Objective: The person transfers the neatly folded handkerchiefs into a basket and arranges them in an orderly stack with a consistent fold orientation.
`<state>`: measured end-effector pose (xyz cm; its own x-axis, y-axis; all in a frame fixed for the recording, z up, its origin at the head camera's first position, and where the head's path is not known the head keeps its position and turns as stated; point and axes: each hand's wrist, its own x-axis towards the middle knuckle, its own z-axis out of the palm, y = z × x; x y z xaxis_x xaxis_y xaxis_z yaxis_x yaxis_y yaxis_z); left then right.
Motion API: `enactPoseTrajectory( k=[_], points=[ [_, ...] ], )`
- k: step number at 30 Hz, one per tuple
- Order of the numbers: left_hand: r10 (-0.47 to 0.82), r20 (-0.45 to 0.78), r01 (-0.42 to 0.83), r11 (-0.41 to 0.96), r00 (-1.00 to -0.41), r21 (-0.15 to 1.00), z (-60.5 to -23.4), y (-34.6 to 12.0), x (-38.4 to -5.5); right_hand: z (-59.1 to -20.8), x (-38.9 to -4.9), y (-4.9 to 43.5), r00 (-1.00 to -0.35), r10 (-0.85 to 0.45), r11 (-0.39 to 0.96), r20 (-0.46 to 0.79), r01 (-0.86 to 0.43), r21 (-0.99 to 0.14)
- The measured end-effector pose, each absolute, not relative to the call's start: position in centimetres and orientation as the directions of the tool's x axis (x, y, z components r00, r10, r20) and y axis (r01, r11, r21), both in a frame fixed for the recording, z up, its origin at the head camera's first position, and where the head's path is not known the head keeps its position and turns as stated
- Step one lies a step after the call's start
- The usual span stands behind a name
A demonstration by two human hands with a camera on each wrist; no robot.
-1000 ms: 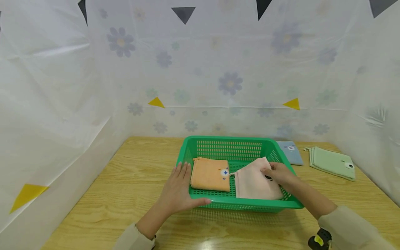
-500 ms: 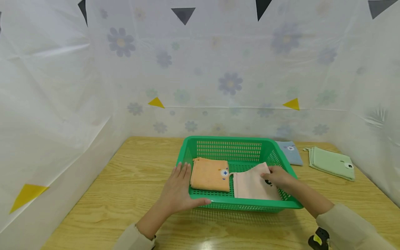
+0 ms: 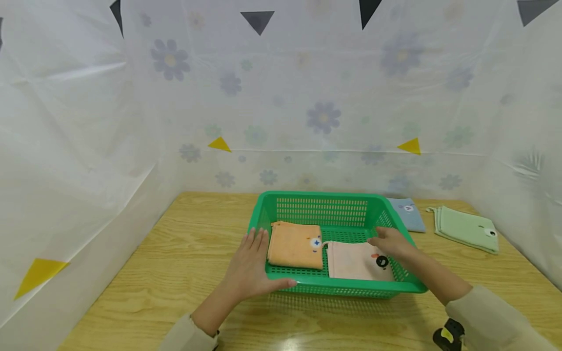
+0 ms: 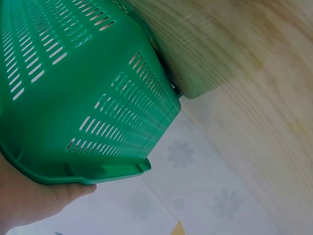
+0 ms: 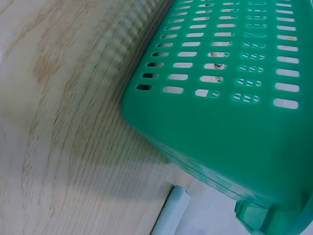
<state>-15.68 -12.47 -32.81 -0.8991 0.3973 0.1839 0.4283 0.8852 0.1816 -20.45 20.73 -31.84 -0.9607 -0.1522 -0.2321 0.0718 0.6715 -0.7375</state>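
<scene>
Pale pink folded towel (image 3: 353, 261) lies flat in the near right part of the green plastic basket (image 3: 322, 194), its layered, folded edge turned left and its lower edge partly hidden behind the near rim. A thin hanging loop (image 3: 326, 243) sticks out at its upper left corner, toward the orange folded towel (image 3: 294, 246) beside it. Toward its right side the pink cloth carries a round black motif (image 3: 382, 262) with a light mark inside, and a small reddish-orange oval (image 3: 375, 255) just up and left of it. The right hand (image 3: 395, 243) hovers over the towel's upper right corner, thumb and fingers slightly apart with nothing pinched between them; whether they touch the cloth cannot be told. The left hand (image 3: 250, 273) rests on the basket's near left corner, fingers straight and close together, thumb spread wide along the near rim. On the wooden table (image 3: 189, 234), a blue towel (image 3: 410, 217) shows partly behind the basket's right side, and a green folded towel (image 3: 467, 229) lies farther right.
</scene>
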Motion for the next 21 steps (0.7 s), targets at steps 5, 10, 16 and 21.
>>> enactPoseTrajectory(
  k=[5,10,16,21],
  points=[
    [0.394,0.179,0.424,0.887,-0.902,0.184,-32.8,-12.4,-15.7,-31.7,-20.2,20.9,-0.966,-0.173,0.646,-0.194,0.037,-0.763],
    [0.393,0.183,0.424,0.888,-0.901,0.180,-32.8,-12.4,-15.7,-31.5,-20.0,21.3,-0.975,-0.174,0.624,-0.136,-0.002,-0.781],
    [0.393,0.201,0.428,0.885,-0.897,0.180,-32.9,-12.4,-15.8,-31.3,-19.5,22.1,-0.979,-0.191,0.589,-0.071,-0.057,-0.806],
    [0.391,0.200,0.426,0.886,-0.899,0.183,-32.9,-12.4,-15.8,-31.1,-19.5,22.5,-0.982,-0.186,0.502,-0.022,-0.076,-0.861]
  ],
)
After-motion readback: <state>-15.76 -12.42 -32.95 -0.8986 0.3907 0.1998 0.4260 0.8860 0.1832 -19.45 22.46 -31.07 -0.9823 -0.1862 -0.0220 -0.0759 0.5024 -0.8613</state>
